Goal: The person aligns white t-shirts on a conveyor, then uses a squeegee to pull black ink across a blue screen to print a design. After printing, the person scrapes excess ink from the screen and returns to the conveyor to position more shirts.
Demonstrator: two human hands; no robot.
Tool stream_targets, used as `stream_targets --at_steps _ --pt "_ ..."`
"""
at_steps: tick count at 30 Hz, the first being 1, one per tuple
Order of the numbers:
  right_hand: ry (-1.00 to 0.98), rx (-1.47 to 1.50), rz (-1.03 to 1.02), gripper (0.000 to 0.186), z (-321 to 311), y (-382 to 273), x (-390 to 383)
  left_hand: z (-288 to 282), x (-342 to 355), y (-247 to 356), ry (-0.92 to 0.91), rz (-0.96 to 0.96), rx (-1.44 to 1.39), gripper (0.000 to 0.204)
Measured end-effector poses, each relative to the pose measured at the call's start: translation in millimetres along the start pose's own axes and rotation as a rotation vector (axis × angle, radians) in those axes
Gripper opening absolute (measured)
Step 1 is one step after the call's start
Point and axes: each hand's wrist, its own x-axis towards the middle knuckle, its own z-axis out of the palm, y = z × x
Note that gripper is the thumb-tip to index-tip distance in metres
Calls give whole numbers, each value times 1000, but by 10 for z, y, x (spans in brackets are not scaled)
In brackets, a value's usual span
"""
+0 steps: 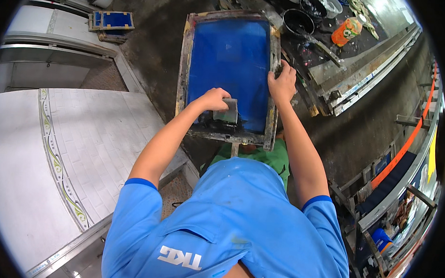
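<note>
A screen-printing frame (184, 68) with a blue mesh (228, 55) is in front of my body, its worn rim smeared with paint. My left hand (213, 100) is closed on a flat grey scraper (227, 111), held over the near end of the mesh. Dark ink (220, 124) lies around the scraper's lower edge. My right hand (283, 84) grips the frame's right rim, with fingers over its outer side. A short bar (235, 149) shows at the frame's near edge, by my waist.
Left of me is a long white patterned panel table (98, 148). Smaller blue-mesh frames (113, 20) lie at the far left. Beyond the frame, at right, are a black bucket (298, 22), an orange bottle (347, 31) and stained tools. Metal bars (369, 71) and a rack (399, 186) are further right.
</note>
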Motion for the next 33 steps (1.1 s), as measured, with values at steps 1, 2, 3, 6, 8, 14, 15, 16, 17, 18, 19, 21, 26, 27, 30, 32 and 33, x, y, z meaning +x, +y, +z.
stream_targets --at_steps 1,2,3,6,8,14,15,16,17,18,19,21,26,27,30,32,33 --pt "-11 -2 9 60 -8 0 6 -67 24 9 -96 -19 -28 38" --pt "-22 15 18 60 -13 4 1 -147 19 -6 -77 17 -51 38" --pt "-7 36 -17 61 -16 12 6 -241 -10 -44 -55 38 -65 38" --pt "-8 56 -26 61 -5 50 -9 -419 -184 -237 96 42 -81 39" --pt "-8 56 -24 61 18 68 -14 -401 -321 -389 206 5 -90 39" --pt "6 -18 -13 62 33 37 -8 -160 -416 -582 82 -85 -25 33" --pt "-4 -4 -13 63 22 26 -1 -243 -348 -560 -20 -111 -31 32" --pt "-12 9 -13 63 6 21 -8 -339 -305 -535 -110 -156 -25 31" --pt "-22 15 -4 63 -4 15 0 -432 -298 -507 -80 -126 -69 29" --pt "-38 7 4 63 -12 15 -5 -508 -313 -473 -47 -113 -97 28" --pt "-11 24 -24 63 -16 16 3 -549 -338 -428 -37 -109 -129 27" --pt "-16 20 -16 63 -14 29 -6 -510 -491 -342 158 -36 -223 27" --pt "5 38 -27 60 15 53 -25 417 -1083 -42 727 172 -56 39" --pt "-6 28 -17 59 19 53 -27 648 -1201 17 764 204 -20 45" --pt "-8 10 -26 57 18 43 -21 1165 -1581 131 645 245 212 60" --pt "-19 -27 11 57 7 30 -11 1274 -1727 146 566 228 210 61" --pt "-32 -43 12 57 5 19 -11 1273 -1783 147 550 224 195 61"
